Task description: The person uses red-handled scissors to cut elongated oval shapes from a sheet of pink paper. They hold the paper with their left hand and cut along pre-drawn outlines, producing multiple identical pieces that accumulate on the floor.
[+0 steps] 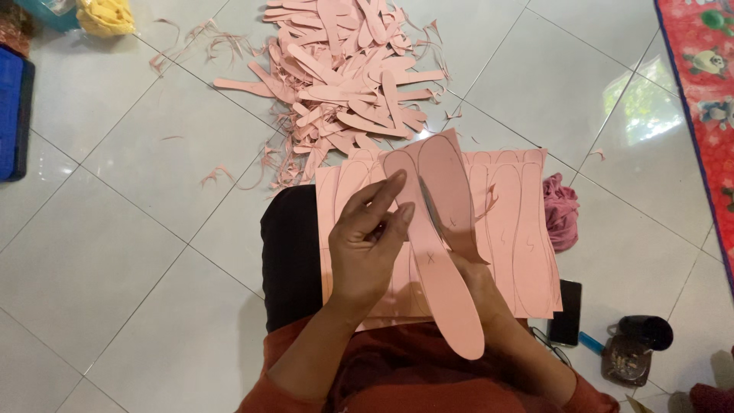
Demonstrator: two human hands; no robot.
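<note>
My left hand (368, 239) pinches a pink insole-shaped cutout (447, 302) by its left edge, holding it above my lap. My right hand (475, 284), mostly hidden behind the cutout, grips scissors (433, 213) whose blades lie between the cutout and the remaining pink piece (449, 183). Beneath them, a stack of pink sheets (516, 229) with traced insole outlines rests on my lap.
A heap of pink scraps and offcut strips (348, 73) lies on the white tiled floor ahead. A dark pink cloth (562, 213), a black phone (566, 312) and a dark cup (638, 344) sit at my right. A red patterned mat (707, 99) runs along the right edge; a blue crate (11, 107) stands at left.
</note>
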